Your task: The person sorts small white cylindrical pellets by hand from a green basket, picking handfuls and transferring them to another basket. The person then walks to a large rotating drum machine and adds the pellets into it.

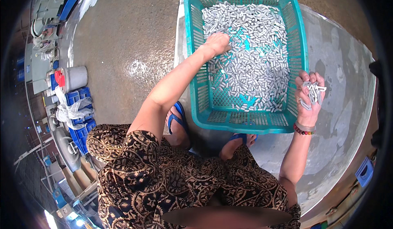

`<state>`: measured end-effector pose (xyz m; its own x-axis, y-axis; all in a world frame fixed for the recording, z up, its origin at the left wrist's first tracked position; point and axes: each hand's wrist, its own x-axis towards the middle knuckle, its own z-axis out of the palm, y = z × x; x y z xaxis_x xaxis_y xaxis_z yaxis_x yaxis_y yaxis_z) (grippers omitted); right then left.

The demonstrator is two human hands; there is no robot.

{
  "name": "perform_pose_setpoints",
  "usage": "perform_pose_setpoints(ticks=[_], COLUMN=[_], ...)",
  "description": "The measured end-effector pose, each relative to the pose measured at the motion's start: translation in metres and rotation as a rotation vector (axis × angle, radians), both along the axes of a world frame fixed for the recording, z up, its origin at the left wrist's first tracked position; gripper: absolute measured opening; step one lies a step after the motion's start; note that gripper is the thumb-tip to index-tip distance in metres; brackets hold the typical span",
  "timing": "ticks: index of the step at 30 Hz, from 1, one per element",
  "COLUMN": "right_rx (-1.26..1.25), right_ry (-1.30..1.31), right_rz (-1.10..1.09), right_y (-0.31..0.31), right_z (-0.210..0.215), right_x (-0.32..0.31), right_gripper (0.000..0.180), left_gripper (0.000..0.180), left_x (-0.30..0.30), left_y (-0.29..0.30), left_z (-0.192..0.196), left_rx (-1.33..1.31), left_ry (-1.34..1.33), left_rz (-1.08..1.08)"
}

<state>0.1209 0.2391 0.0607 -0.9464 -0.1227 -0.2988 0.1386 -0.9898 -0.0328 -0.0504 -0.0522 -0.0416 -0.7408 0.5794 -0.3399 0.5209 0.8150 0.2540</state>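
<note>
A teal plastic basket (297, 45) sits on a grey slab in front of me, holding a heap of small silver metal cylinders (254, 61). My left hand (217, 43) reaches into the basket's left side, fingers curled down among the pieces. My right hand (310, 97) is raised palm up just outside the basket's right rim, gripping a handful of the silver metal pieces (313, 93). A beaded bracelet and a band circle that wrist. My feet in blue sandals (179, 120) rest at the basket's near edge.
The grey slab (339, 65) extends to the right of the basket. Brown concrete floor (131, 36) lies to the left. Along the far left are blue crates (82, 124), a grey bucket (75, 77), crumpled clear plastic bags (69, 110) and shelving clutter.
</note>
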Motion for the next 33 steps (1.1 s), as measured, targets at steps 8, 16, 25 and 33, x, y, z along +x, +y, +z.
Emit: perform_pose_setpoints(ticks=[8,16,25,33], right_rx=[-0.016,0.036,0.003,0.028], right_ry=[0.019,-0.045,-0.021,-0.052], right_rz=[0.025,-0.011,-0.011,-0.04], right_y=[-0.003,0.004,0.002,0.007], right_z=[0.001,0.001,0.003,-0.001], right_x=[-0.002,0.004,0.002,0.007], right_gripper=[0.026,0.026,0.027,0.027], left_gripper=[0.027,0.021,0.013,0.021], left_x=[-0.002,-0.02,-0.035,-0.004], left_y=[0.024,0.026,0.061,0.014], left_z=[0.0,0.01,-0.002,0.013], left_rx=[0.009,0.383,0.075,0.263], left_ry=[-0.213,0.187,0.318,-0.3], left_rz=[0.096,0.071,-0.179,0.194])
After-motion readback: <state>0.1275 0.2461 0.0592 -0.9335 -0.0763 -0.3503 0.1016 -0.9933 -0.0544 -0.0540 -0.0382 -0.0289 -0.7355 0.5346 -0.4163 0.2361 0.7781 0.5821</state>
